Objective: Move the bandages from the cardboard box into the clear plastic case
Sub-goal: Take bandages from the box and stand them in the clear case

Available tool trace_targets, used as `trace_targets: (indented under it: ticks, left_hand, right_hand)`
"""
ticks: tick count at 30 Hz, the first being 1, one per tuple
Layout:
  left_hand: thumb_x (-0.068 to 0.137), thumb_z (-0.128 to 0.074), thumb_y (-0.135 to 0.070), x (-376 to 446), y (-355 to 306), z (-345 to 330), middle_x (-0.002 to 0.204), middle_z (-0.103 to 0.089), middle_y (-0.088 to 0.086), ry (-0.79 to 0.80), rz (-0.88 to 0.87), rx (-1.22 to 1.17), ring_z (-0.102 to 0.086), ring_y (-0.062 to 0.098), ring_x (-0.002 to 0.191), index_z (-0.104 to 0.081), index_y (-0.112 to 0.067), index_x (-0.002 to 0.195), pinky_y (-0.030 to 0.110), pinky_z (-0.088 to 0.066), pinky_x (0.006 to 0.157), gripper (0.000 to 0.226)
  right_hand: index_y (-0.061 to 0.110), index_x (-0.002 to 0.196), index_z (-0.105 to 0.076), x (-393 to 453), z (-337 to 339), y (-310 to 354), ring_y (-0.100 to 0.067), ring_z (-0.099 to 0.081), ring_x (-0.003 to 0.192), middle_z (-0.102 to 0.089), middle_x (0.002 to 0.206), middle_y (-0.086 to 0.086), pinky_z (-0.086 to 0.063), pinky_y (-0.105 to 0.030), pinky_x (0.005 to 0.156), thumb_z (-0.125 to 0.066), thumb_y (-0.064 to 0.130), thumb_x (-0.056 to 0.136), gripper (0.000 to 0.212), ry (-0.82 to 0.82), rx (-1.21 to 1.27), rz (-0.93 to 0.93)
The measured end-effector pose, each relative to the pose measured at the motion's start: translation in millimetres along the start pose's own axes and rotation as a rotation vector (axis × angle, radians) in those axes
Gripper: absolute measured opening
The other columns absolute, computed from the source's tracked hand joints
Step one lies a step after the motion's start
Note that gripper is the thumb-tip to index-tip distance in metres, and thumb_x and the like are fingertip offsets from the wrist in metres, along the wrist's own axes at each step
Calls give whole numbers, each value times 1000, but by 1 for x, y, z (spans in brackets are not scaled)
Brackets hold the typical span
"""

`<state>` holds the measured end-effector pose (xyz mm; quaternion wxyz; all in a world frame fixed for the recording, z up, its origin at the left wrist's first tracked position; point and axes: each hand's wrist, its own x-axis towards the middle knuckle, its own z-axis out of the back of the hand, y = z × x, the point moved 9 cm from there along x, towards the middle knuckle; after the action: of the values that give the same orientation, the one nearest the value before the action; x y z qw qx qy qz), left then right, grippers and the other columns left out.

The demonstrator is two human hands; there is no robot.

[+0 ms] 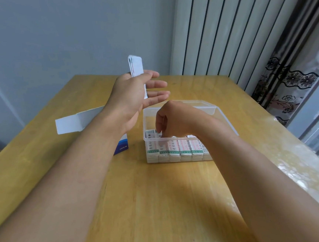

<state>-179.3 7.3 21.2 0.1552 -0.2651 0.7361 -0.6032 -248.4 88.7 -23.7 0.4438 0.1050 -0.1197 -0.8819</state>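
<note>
My left hand is raised above the table and grips a small stack of white bandages that stands upright between thumb and fingers. My right hand reaches down into the clear plastic case, fingertips pinched on a bandage on top of the rows inside. Several rows of white bandages with green stripes fill the case's near side. The cardboard box, white and blue, lies behind my left forearm, its open white flap sticking out to the left.
Everything stands on a wooden table; its right edge runs along a window with a patterned curtain. A grey wall and a white ribbed panel are behind the table.
</note>
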Motion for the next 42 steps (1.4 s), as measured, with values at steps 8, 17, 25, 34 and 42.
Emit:
trace_targets:
  ticks: [8, 17, 25, 34, 42]
  left_hand:
    - [97, -50, 4, -1, 6, -1, 104, -71, 25, 38, 91, -133, -75, 40, 91, -57, 3, 119, 37, -63, 77, 23]
    - [100, -32, -6, -29, 26, -41, 115, -70, 29, 447, 364, -110, -71, 45, 103, -59, 10, 125, 40, -63, 83, 40]
    - [99, -32, 1, -32, 35, -46, 101, -73, 25, 509, 356, 44, -71, 33, 85, -65, 7, 119, 33, -58, 67, 39]
    - [97, -45, -15, -26, 27, -46, 129, -63, 29, 428, 434, -486, -65, 43, 117, -49, 5, 130, 44, -53, 102, 39]
    - [109, -43, -27, -16, 21, -25, 83, -71, 12, 41, 274, -435, -70, 22, 69, -63, -5, 124, 33, -60, 60, 33]
  right_hand:
    - [31, 73, -67, -15, 27, -4, -8, -60, 64, -65, 71, 12, -43, -22, 57, -91, 23, 71, 25, 30, 46, -25]
    - [33, 99, -76, -47, 112, -31, 6, -65, 77, -72, 85, 16, -45, -14, 63, -77, 56, 80, 30, -527, 440, -3]
    - [27, 97, -75, -45, 98, -29, -2, -73, 81, -78, 85, 12, -54, -23, 70, -85, 24, 79, 20, -292, 677, 58]
    - [33, 81, -80, -64, 134, -13, -3, -59, 76, -72, 80, 15, -44, -12, 66, -86, 23, 76, 13, -703, 410, 288]
    - [36, 87, -81, -63, 106, 35, -7, -49, 80, -59, 77, 17, -44, -23, 68, -87, 38, 71, 17, -521, 18, 457]
